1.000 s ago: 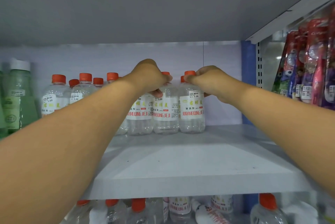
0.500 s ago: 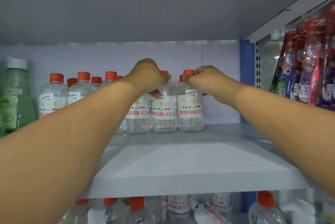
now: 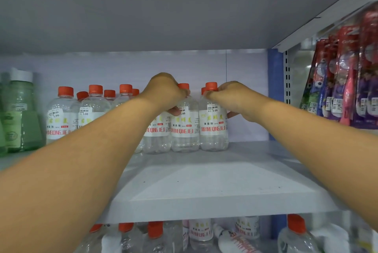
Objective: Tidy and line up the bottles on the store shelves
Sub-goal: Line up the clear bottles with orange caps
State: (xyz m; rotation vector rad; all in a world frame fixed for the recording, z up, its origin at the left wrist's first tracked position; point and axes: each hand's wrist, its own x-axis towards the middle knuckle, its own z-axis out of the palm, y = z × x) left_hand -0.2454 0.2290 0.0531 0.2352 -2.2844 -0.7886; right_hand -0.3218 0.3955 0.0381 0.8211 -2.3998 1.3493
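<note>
- Head view: left grip [image 3: 165,91] curling round a clear bottle [image 3: 185,121] at its shoulder
- right grip [image 3: 233,97] pinching the neighbouring bottle [image 3: 213,127] near its cap, both standing on the shelf [image 3: 214,181]

I face a pale grey metal shelf [image 3: 214,191], its front edge running across below me. Above, the underside of the next board [image 3: 163,7] fills the top of my view in flat grey. The back panel [image 3: 102,68] is pale lilac, with a thin vertical seam right of centre. At the right rear corner stands a blue post [image 3: 275,93], and beside it a slotted grey upright [image 3: 287,80]. The light is soft and even, brighter at the far right.
</note>
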